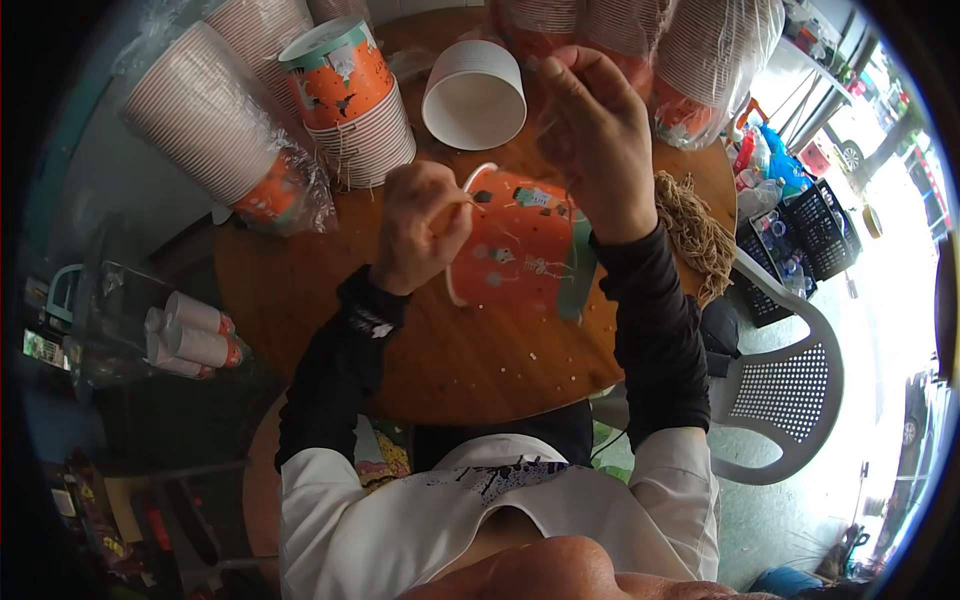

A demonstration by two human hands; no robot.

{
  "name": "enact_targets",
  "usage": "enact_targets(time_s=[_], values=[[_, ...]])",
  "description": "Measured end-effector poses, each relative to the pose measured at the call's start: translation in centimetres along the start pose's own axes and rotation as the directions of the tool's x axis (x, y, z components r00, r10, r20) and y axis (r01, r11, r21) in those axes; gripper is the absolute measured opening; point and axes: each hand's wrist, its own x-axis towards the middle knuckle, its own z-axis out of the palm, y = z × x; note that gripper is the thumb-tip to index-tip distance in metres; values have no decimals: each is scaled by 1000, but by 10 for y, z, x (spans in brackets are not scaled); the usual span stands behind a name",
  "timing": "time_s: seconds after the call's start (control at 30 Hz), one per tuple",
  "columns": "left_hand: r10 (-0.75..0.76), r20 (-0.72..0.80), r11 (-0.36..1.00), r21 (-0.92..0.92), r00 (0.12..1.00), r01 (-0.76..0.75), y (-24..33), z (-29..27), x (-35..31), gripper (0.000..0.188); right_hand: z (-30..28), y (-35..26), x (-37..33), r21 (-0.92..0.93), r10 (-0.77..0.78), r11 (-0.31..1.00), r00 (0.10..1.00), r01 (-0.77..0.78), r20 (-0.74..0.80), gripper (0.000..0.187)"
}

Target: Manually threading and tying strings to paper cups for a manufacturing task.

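An orange paper bucket (515, 245) printed with skeletons and dark shapes, with a green band at its right end, lies on its side between my hands, a little blurred. My left hand (425, 222) is closed beside its pale rim, pinching a thin brown string. Raised above the bucket's far right side, my right hand (600, 135) has thumb and forefinger pressed together on what looks like a faint strand of string. A loose bundle of tan strings (695, 235) lies right of my right wrist.
A white bucket (475, 95) stands with its mouth facing me. To its left rises a stack of buckets (355, 120); plastic-wrapped stacks (205, 115) line the far side. Small white bits dot the wooden table (440, 370). A grey plastic chair (785, 390) and black crates (810, 240) are at right.
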Motion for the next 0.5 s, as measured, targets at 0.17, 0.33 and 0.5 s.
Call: enact_targets(time_s=[0.17,0.33,0.5], values=[[-16,48,999,36,999,15,29,-51,25,12,-13,0,11,10,22,1000,999,-22,45,16],[-136,325,971,233,936,60,54,-76,41,9,-15,11,12,-41,55,998,998,-54,23,17],[-260,367,965,82,893,248,24,-47,33,9,-23,28,23,-238,-37,971,999,34,-9,18]])
